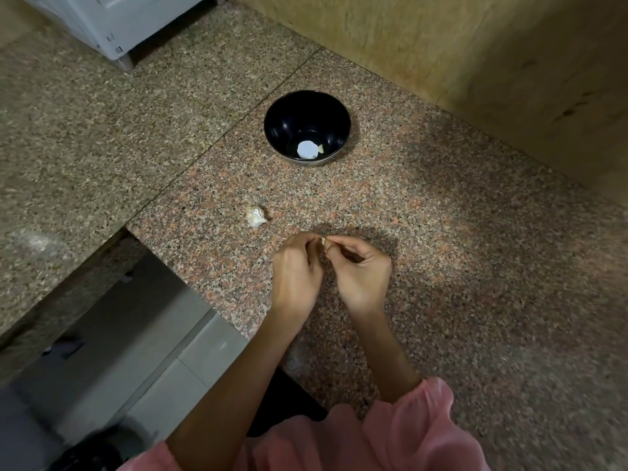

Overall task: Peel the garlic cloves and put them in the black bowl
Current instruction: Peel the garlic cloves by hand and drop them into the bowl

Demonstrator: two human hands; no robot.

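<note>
Two hands meet just below the middle of the frame, over a speckled granite counter (441, 232). The left hand (295, 270) and the right hand (362, 270) both have their fingers curled inward, and their fingertips pinch the same small garlic clove (322, 240) from either side. Only a pale sliver of it shows between the fingers, so how much skin is on it cannot be told.

Above the hands, in the upper middle of the frame, the black bowl (289, 113) stands upright on the counter, well apart from them. On its bottom lies a small pale yellowish peeled clove (321, 150), just beside a round white patch (306, 149) that may be a reflection.

To the upper left of the hands a white, papery garlic piece (255, 216) lies on the counter, near the left hand but not touching it.

A white appliance (119, 25) sits in the upper left corner, a wooden panel (475, 62) fills the upper right, and pink sleeves (407, 433) show along the bottom edge.
</note>
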